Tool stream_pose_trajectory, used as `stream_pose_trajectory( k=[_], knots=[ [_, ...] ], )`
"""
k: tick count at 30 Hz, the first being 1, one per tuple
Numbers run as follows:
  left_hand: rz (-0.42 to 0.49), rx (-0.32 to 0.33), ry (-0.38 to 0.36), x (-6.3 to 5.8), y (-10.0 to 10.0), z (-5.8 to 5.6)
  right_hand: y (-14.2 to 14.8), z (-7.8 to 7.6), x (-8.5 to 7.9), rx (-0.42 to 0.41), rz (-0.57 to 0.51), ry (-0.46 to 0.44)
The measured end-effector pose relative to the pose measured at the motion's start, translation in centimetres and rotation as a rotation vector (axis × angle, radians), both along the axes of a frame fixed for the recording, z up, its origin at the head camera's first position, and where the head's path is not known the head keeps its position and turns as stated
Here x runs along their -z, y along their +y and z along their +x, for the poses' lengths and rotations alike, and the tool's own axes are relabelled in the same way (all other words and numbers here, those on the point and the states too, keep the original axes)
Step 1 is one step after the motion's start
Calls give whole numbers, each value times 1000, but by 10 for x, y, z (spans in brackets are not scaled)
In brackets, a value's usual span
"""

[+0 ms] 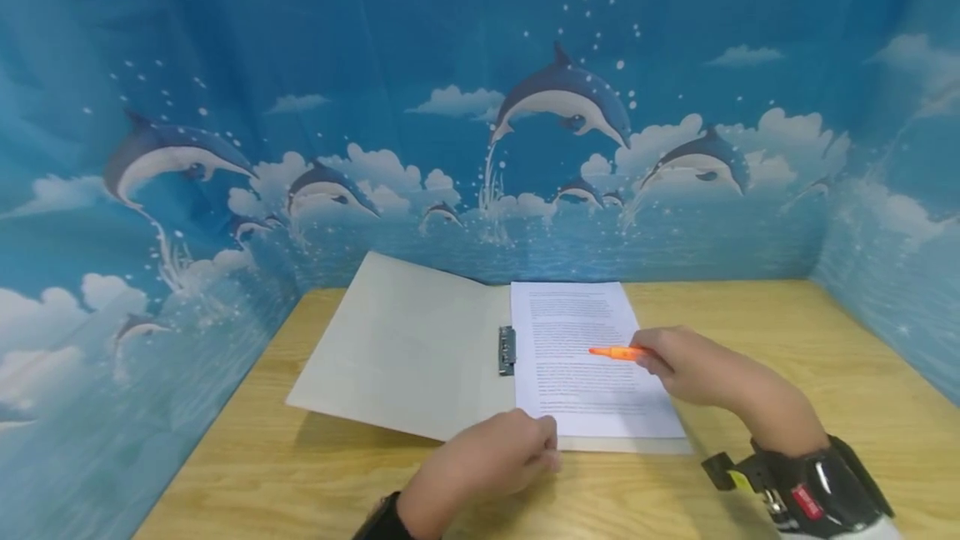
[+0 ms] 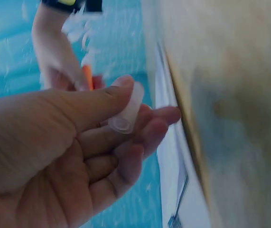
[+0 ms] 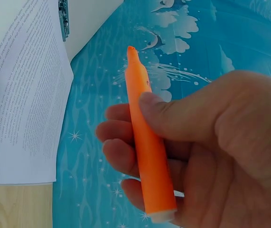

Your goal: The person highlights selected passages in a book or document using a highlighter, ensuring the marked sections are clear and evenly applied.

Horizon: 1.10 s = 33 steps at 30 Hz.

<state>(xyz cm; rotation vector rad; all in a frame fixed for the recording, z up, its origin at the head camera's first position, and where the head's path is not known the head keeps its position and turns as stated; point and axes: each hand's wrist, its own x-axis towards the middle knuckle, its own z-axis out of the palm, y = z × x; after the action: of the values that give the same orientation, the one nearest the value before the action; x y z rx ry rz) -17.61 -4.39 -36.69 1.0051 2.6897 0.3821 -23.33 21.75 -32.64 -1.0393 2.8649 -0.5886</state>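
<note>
Orange highlighter [image 3: 149, 147] is being gripped by the right hand [image 1: 686, 365] above printed pages [image 1: 573, 390] lying near the far edge of the table [image 1: 757, 332]; the left hand [image 1: 495, 452] is pinching a translucent cap [image 2: 129, 114].

We cannot read the tiny type [image 1: 588, 390] on the printed sheet [image 1: 600, 427]; in our head view, the left hand [image 1: 495, 450] hides the clear cap [image 2: 131, 110].

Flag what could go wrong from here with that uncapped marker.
1. The orange marker has its tip bare over the printed page, so a slip might leave a stray streak.
2. The small clear cap is only pinched in the left fingers and could drop.
3. The folder cover looks partly raised off the table and might shift.
</note>
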Motion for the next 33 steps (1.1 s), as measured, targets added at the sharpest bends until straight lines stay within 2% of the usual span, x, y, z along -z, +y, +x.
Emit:
stream_pose_trajectory(
  k=[5,8,14,19,22,24,27,30,33],
  knots=[
    [-36,-28,16,6,14,9,0,-2,1,-18,-6,23],
    [-51,-51,-18,10,19,10,0,-3,1,-29,-10,33],
    [-60,-114,-139,14,23,12,0,-4,2,-17,-2,18],
    [-58,-122,-139,13,24,12,0,-6,3,-7,12,16],
    [-60,-110,-110,12,22,11,-1,-7,2,-3,17,15],
    [-60,-120,-103,10,21,10,-2,-7,2,-2,14,22],
    [-43,-137,-50,3,17,4,-2,-7,3,-8,5,35],
    [-16,-174,70,-3,10,-11,-1,-8,5,7,-8,32],
    [-49,-255,192,0,3,-30,0,-10,5,41,-19,39]
  ],
)
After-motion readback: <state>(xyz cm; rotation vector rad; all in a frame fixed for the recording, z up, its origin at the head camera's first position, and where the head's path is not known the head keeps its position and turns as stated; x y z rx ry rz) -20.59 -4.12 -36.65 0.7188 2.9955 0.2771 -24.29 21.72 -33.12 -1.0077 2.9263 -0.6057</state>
